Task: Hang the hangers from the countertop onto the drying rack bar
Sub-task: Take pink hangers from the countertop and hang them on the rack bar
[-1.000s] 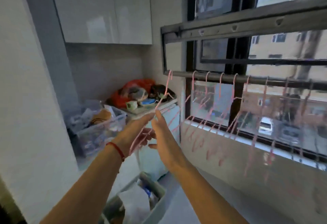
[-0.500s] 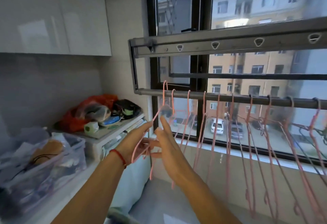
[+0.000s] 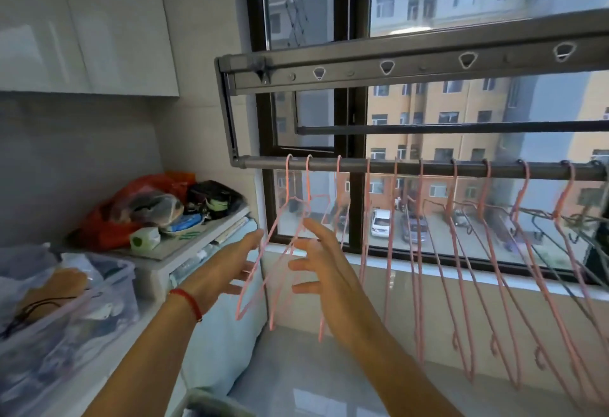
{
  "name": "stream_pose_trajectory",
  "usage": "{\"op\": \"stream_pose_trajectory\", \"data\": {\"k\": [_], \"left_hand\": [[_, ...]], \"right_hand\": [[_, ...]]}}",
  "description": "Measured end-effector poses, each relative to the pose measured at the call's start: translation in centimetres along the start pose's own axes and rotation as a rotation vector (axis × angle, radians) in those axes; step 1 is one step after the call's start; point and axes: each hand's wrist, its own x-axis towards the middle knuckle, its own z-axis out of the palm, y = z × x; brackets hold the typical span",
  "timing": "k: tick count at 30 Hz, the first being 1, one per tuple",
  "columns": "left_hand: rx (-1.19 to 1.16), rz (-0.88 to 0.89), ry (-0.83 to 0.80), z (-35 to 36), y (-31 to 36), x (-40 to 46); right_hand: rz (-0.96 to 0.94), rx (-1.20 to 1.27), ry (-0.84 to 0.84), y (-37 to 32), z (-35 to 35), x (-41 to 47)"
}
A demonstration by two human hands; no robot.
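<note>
Several thin pink hangers hang by their hooks along the grey drying rack bar (image 3: pixel 428 167) in front of the window. The leftmost pink hanger (image 3: pixel 263 251) hangs near the bar's left end, just between my hands. My left hand (image 3: pixel 230 265), with a red string on its wrist, is spread with straight fingers to the left of that hanger and holds nothing. To its right, my right hand (image 3: pixel 319 258) is also spread, fingers straight, with hangers passing behind it. Whether the fingertips touch a hanger is unclear.
A white cabinet top (image 3: pixel 184 245) at the left carries an orange bag (image 3: pixel 131 205), a black pouch and small items. Clear storage bins (image 3: pixel 66 317) stand nearer on the left. A perforated upper rack rail (image 3: pixel 395 67) runs above the bar. The window sill (image 3: pixel 461 271) lies below.
The leftmost hanger's hook now sits on the bar. Both hands have let go of it and spread apart. The view has shifted so the rack sits more centrally.
</note>
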Motion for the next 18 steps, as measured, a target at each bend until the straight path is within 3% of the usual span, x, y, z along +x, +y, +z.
{"op": "stream_pose_trajectory", "data": {"k": [3,4,6,9,18], "left_hand": [[0.294,0.35,0.408,0.3,1.1,-2.5],[0.253,0.52,0.52,1.1,1.8,-4.1],[-0.01,0.757,0.539,4.1,3.1,-7.4],[-0.243,0.848,0.248,10.7,4.9,-12.2],[-0.337,0.774,-0.461,33.6,6.9,-29.3]], "right_hand": [[-0.011,-0.068,0.071,-0.3,-0.6,-2.5],[-0.03,-0.106,0.109,-0.3,-1.0,-3.4],[-0.053,-0.185,0.19,-0.7,-2.2,-5.5],[-0.065,-0.229,0.345,-2.1,-5.5,-8.6],[-0.028,-0.265,0.834,-7.4,-23.3,-27.9]]}}
